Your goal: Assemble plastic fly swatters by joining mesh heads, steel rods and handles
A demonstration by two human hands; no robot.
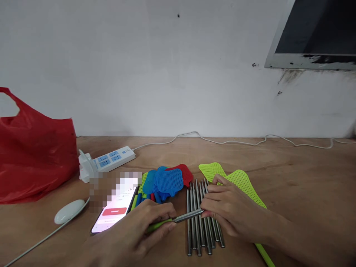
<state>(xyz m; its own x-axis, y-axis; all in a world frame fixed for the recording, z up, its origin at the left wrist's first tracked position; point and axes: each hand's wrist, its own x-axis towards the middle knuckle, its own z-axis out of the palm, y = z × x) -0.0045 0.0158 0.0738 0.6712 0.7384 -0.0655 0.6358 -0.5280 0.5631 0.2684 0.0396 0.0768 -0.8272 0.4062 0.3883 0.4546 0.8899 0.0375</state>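
Observation:
My left hand (151, 224) is closed around a lime-green plastic handle (159, 225). A short metal tube (189, 215) sticks out of that handle to the right. My right hand (226, 205) pinches the tube's far end, so the piece spans both hands just above the table. Below it lie several metal rods (198, 233) side by side, partly covered by my right hand. A lime-green mesh fly swatter head (246, 185) shows behind my right forearm, and a green handle (264, 255) emerges below the forearm. Another green swatter head (211, 170) lies beyond my fingers.
Blue swatter heads (169, 181) and a red one (185, 172) are heaped behind my left hand. A lit phone (114, 213), a white power strip (115, 157), a white oval device (69, 212) and a red plastic bag (36, 152) occupy the left side. A cable (228, 142) runs along the wall.

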